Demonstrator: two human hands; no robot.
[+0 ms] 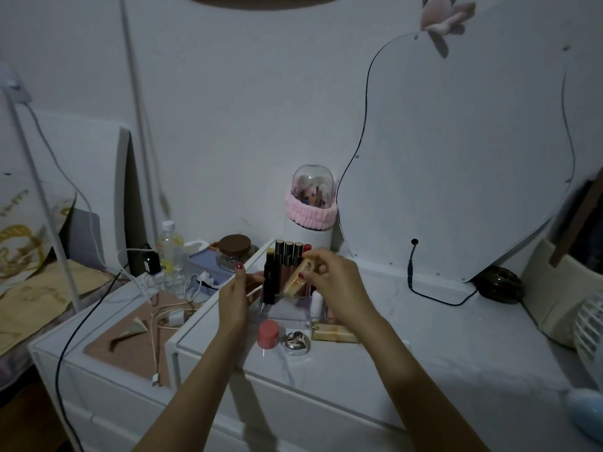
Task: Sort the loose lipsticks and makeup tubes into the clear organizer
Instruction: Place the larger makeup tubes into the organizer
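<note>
Fingers of my right hand [332, 278] pinch a gold tube [296, 278], tilted over the organizer [293, 313]; my left hand [235, 293] (fingers curled) steadies its side. Dropping crooked, it may topple the standing lipsticks [288, 256].

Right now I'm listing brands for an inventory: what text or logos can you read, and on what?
"YSL" monogram, stacked vertically: on the tall black rectangular lipstick tube in the clear organizer.
Gold lettering on the tan paper bag at left: too blurred to read.
Yellow label on the clear plastic bottle: unreadable.
</note>
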